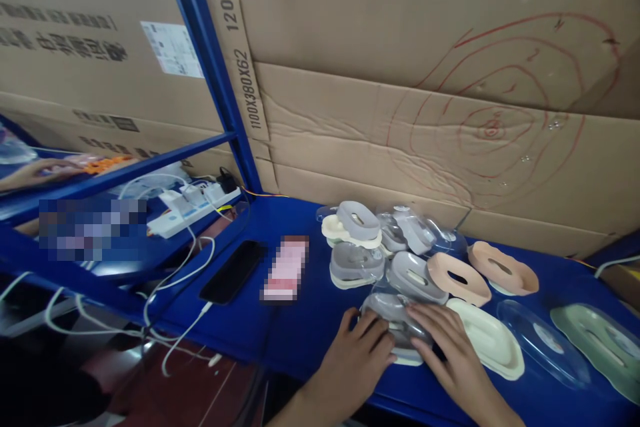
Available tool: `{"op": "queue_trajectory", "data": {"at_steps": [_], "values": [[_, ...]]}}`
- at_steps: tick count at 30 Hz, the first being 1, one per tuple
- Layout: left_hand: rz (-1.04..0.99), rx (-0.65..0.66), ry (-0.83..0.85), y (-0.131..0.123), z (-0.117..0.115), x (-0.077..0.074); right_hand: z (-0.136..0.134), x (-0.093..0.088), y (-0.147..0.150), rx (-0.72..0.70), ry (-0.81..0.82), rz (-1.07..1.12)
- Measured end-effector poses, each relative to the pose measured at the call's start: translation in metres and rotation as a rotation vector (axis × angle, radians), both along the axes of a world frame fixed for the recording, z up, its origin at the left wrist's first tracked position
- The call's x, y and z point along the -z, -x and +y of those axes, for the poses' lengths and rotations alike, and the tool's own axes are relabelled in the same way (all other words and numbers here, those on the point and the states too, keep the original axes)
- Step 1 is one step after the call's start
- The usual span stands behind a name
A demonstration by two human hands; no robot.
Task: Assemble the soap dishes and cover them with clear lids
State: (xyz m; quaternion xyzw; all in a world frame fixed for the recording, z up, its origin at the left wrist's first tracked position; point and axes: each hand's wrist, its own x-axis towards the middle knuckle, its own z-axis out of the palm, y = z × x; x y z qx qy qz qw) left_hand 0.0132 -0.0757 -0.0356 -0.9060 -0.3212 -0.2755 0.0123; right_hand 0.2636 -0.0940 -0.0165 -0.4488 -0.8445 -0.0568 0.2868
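Note:
A soap dish [391,307] with a clear lid, a grey insert and a cream base sits near the table's front edge, between my two hands. My left hand [361,355] grips its left side with curled fingers. On the right side, my right hand [450,347] has its fingers over the lid and its thumb low by the rim. The palms and part of the dish are hidden. Right beside my right hand lies a cream base [490,337]. Behind the dish are a grey insert [417,277] and a peach insert [460,277].
More soap dish parts stand at the back, including a stacked grey piece [359,220] and a peach piece [503,267]. To the right lie a clear lid [543,340] and a green dish [600,347]. A black phone [233,273] and a power strip [195,210] are leftward. Another person's hand [47,170] shows far left.

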Motion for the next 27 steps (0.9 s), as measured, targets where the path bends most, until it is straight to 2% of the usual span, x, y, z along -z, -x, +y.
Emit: {"op": "queue_trajectory", "data": {"at_steps": [5,7,10,12,16,18,21,25,27], "values": [[0.008,-0.007,-0.034,0.001,0.0,0.0,-0.002,0.007,-0.006,0.015,-0.049,0.053],[0.001,-0.01,-0.052,0.002,-0.001,-0.001,-0.002,0.01,-0.008,0.108,-0.102,0.104],[-0.008,-0.009,-0.067,0.004,-0.002,0.0,-0.005,0.013,-0.013,0.332,-0.193,0.189],[-0.026,0.008,-0.082,0.004,-0.001,0.002,-0.008,0.014,-0.014,0.388,-0.256,0.196],[-0.097,0.009,-0.103,0.003,0.001,0.005,-0.016,0.013,-0.009,0.142,-0.199,-0.069],[-0.136,-0.01,-0.139,0.002,0.001,0.006,-0.015,0.013,-0.004,0.07,-0.163,-0.188],[-0.179,-0.054,-0.248,0.003,-0.002,0.008,-0.012,0.013,0.0,0.06,-0.162,-0.208],[-0.174,0.061,-0.392,0.01,-0.01,0.016,-0.016,0.015,0.0,0.057,-0.193,-0.159],[-0.157,0.078,-0.432,0.013,-0.012,0.022,-0.019,0.015,-0.004,0.069,-0.216,-0.137]]}}
